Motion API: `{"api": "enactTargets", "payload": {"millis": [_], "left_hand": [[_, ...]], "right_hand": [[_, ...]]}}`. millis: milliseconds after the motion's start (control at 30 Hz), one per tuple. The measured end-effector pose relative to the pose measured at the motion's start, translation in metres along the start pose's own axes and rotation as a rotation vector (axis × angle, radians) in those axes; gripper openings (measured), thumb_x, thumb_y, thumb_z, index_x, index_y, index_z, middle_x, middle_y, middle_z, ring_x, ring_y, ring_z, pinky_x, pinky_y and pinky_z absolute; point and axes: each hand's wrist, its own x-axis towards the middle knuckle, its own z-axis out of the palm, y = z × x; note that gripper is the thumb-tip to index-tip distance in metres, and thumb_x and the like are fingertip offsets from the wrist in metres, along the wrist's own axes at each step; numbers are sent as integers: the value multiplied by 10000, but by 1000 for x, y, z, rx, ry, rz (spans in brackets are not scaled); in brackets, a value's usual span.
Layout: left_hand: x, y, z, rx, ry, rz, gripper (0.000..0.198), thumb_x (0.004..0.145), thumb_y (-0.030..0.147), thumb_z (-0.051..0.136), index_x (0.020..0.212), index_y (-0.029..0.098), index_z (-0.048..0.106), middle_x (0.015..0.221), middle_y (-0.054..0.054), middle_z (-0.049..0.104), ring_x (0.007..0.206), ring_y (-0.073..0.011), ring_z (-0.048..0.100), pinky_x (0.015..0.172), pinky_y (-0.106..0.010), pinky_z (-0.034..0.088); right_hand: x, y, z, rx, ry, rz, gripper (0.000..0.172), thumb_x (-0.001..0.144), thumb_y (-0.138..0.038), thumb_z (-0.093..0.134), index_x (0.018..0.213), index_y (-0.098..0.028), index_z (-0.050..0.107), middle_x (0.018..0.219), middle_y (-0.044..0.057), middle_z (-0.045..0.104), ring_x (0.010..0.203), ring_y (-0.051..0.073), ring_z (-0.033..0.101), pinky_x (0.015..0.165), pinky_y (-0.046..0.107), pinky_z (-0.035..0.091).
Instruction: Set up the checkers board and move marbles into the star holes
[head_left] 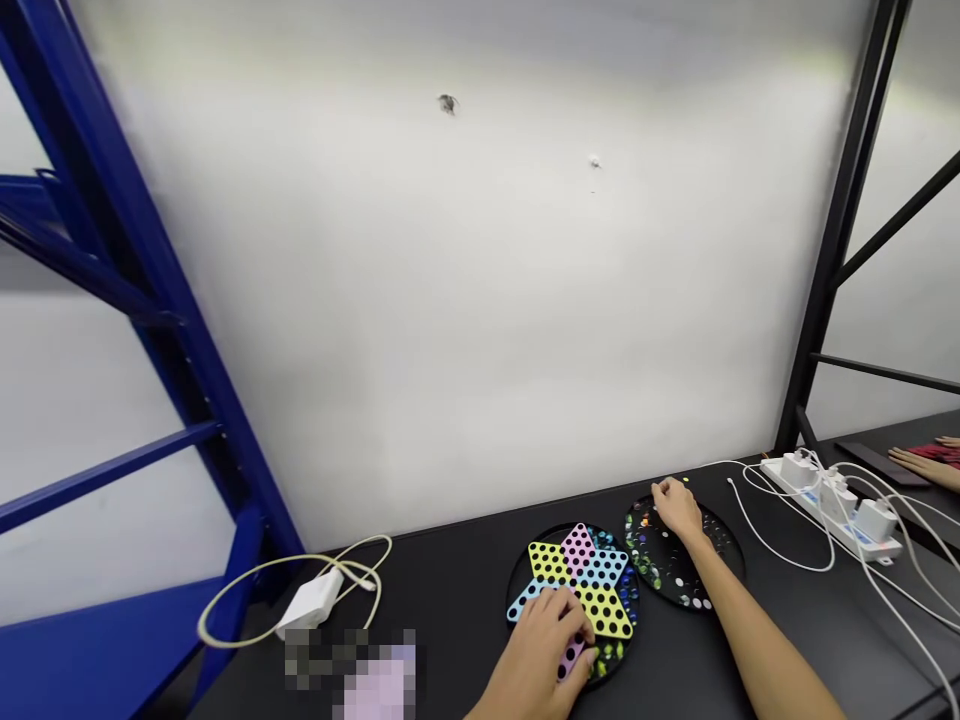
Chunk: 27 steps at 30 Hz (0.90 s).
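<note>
A round black Chinese checkers board (576, 590) with a star of yellow, pink and blue points lies on the black table (450, 610). My left hand (544, 640) rests on its near edge, fingers spread flat over the star. To the right sits a round black tray (682, 560) scattered with small coloured marbles. My right hand (675, 506) reaches into the tray's far side, fingers curled down among the marbles; I cannot make out whether it holds one.
A white charger with a looped cable (311, 600) lies at the left. A white power strip (832, 505) with plugs and cables sits at the right. Another person's hand (926, 465) rests at the far right edge. Blue shelving (150, 330) stands on the left.
</note>
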Motion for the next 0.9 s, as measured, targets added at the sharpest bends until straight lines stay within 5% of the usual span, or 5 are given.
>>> {"api": "enactTargets", "payload": {"millis": [100,200,500,633,900], "left_hand": [[0,0,1,-2,7,3,45,902,249,551,937,246,578,1049,-15,582,995,-200,508,886,-327,396],[0,-2,2,-2,12,12,48,903,253,550,937,241,582,1041,-21,582,984,-200,507,883,-332,399],[2,2,2,15,25,17,37,902,243,552,915,237,585,1007,-15,584,957,-194,513,871,-332,407],[2,1,2,4,20,15,50,906,250,539,922,237,585,1015,-22,580,966,-203,511,888,-354,407],[3,-2,3,-9,18,18,68,912,257,520,928,240,583,1021,-30,579,971,-211,504,895,-368,406]], "right_hand": [[2,-3,-5,627,-48,98,255,831,-458,467,734,-224,493,596,-27,494,441,109,407,427,231,293],[-2,-7,-6,799,-121,81,294,808,-513,460,773,-223,497,596,-44,480,387,84,295,376,221,229],[-30,-16,8,-297,-101,-172,224,867,-407,553,889,-221,675,812,68,683,793,222,637,661,281,404],[-35,-18,12,-442,-94,-224,203,892,-348,533,942,-224,687,916,95,698,849,222,651,701,283,406],[-15,-16,-5,679,-53,58,306,822,-500,473,775,-209,558,489,-75,400,375,94,302,408,233,252]]}}
